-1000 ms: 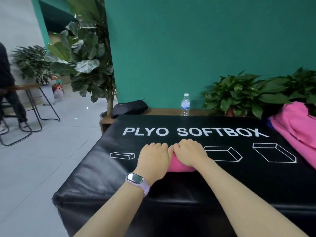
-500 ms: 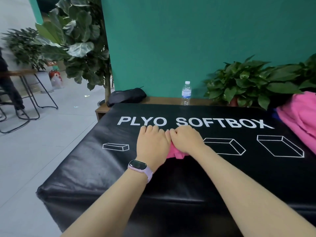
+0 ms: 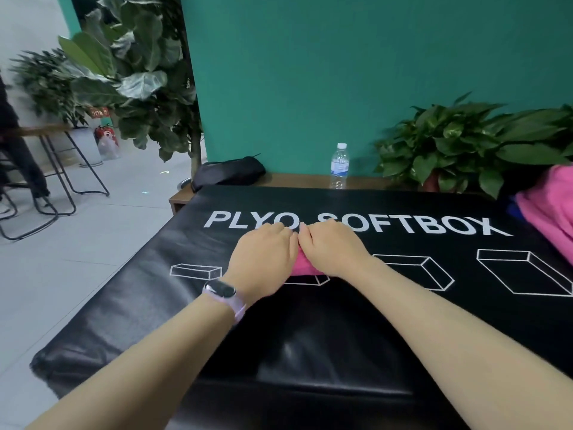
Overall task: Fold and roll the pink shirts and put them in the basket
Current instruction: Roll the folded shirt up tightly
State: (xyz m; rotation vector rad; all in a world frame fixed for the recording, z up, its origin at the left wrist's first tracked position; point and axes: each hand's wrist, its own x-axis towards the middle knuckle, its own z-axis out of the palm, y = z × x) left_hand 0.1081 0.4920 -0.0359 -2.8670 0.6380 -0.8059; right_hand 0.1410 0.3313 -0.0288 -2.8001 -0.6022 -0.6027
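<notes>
Here, on a black padded table [image 3: 465, 218], 2 hands lie side by side over 1 rolled pink shirt [image 3: 302, 266]. Left of the roll's middle, the left hand [image 3: 263, 259] presses with fingers bent over it; right of middle, the right hand [image 3: 333, 251] does likewise. The roll's long axis runs left to right, so it likely rolls away. Far right of the roll lies a pink pile [image 3: 548, 212]. No basket shows.

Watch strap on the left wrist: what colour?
Pale lilac-pink, translucent-looking, with a dark face; watch strap shows in the head view.
</notes>
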